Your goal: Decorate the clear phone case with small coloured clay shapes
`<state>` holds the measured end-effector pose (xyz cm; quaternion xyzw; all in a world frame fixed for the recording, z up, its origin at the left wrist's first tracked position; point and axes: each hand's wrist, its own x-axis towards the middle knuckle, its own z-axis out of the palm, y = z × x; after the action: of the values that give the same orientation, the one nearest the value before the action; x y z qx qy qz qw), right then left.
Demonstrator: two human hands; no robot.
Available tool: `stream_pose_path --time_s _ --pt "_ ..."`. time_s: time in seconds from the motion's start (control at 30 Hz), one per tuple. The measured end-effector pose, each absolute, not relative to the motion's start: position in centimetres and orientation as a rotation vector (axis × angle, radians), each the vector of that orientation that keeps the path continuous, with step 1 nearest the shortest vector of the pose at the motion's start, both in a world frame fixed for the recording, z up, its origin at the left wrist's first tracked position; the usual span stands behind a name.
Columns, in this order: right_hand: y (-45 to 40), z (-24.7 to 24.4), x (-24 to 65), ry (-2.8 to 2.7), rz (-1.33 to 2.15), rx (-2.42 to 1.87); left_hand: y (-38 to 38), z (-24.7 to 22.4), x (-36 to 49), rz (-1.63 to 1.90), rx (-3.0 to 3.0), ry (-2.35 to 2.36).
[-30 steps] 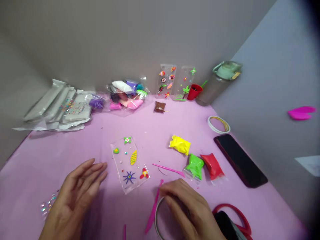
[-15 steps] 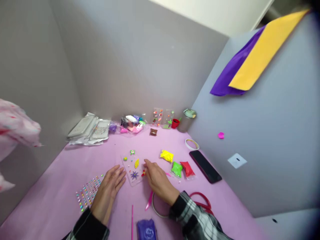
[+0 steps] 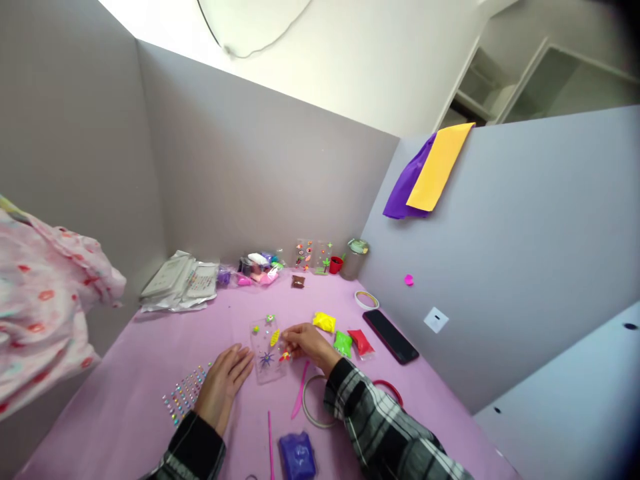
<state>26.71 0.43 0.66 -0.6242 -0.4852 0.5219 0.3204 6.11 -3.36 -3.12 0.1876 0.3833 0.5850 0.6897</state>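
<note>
A clear phone case (image 3: 273, 375) decorated with small clay shapes lies on the pink tabletop. It bears a purple spiky flower (image 3: 267, 359), a yellow leaf shape (image 3: 275, 337) and a red-and-yellow piece (image 3: 285, 356) near its right edge. My left hand (image 3: 227, 380) rests along the left side of the case, fingers stretched out and holding nothing. At the right edge, the fingers of my right hand (image 3: 305, 342) are pinched together over the case; what lies between the fingertips is hidden. A sheet of coloured gems (image 3: 183, 393) is beside my left wrist.
Yellow (image 3: 325, 322), green (image 3: 343, 343) and red clay packets (image 3: 361, 343) sit right of my right hand, before a black phone (image 3: 391, 336). Nearer are a pink tool (image 3: 301, 393), a tape roll (image 3: 306, 410), a thin pink stick (image 3: 271, 443) and a purple clay packet (image 3: 297, 457).
The camera view has tilted up and turned right. My right hand's fingers have drawn together at the case's right edge. My left hand stays beside the case.
</note>
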Motion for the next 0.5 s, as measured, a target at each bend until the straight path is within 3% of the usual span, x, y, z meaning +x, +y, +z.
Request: stream_pose_path --time_s 0.5 --pt "0.5 2.7 28.9 -1.014 1.599 -1.319 -3.0 -2.5 6.1 1.237 0.399 0.864"
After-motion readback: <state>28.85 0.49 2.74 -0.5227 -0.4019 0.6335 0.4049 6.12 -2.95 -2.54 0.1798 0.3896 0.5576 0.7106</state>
